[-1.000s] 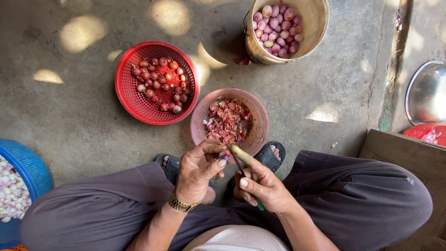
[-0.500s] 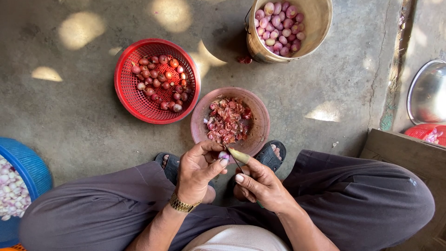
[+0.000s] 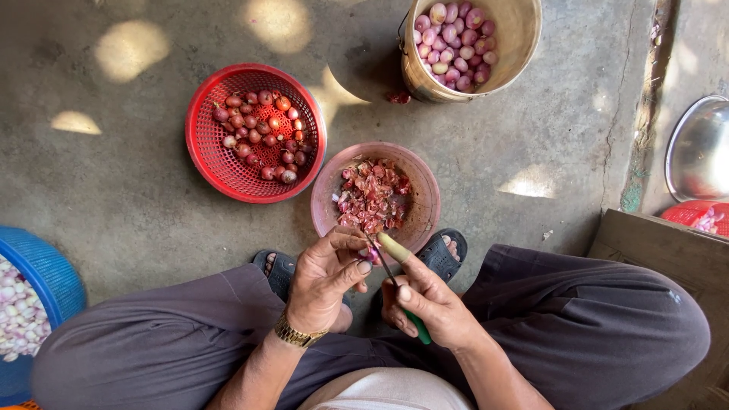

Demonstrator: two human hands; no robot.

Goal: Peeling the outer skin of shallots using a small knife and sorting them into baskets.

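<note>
My left hand (image 3: 325,279) pinches a small purple shallot (image 3: 372,255) between thumb and fingers, just below the pink bowl (image 3: 427,196) of reddish peelings. In my right hand (image 3: 430,304) is a small knife with a green handle (image 3: 416,326). Its blade points up toward the shallot and touches it. A pale sleeve covers one fingertip (image 3: 394,247) of my right hand. Both hands hover above my lap, over my sandalled feet.
A red basket (image 3: 205,144) of unpeeled shallots sits at upper left. A tan bucket (image 3: 516,45) of peeled shallots stands at the top. A blue basket (image 3: 45,273) with pale peeled bulbs is at far left. A metal bowl (image 3: 699,152) and wooden board (image 3: 661,250) lie right.
My hands have shifted slightly; the knife blade has come in against the shallot held by my left hand. The baskets and bowls have not moved.
</note>
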